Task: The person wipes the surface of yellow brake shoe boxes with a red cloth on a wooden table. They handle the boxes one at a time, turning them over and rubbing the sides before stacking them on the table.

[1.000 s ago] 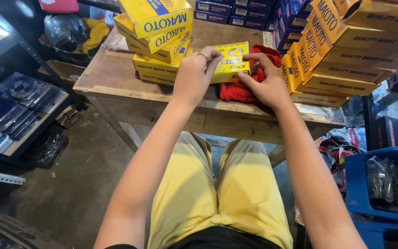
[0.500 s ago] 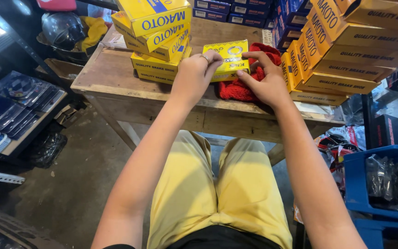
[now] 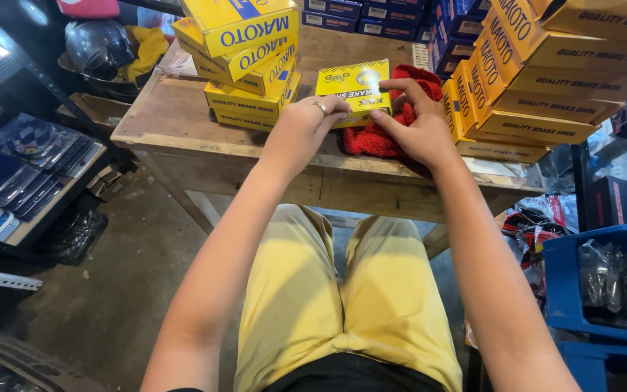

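Both hands grip one small flat yellow box [image 3: 353, 86] on the wooden worktop [image 3: 175, 123]: left hand [image 3: 302, 127] closed on its near edge, right hand [image 3: 419, 123] pinching its right end. Under the box lies a red cloth [image 3: 371, 139]. Left of it, four yellow cartons [image 3: 248, 62] are stacked; right of it, a leaning yellow stack [image 3: 538, 80]; behind it, blue boxes [image 3: 371, 14].

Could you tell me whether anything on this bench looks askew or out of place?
The left stack of yellow boxes is untidy, its top boxes twisted and overhanging. The small yellow box held by both hands sits on a bunched red cloth.
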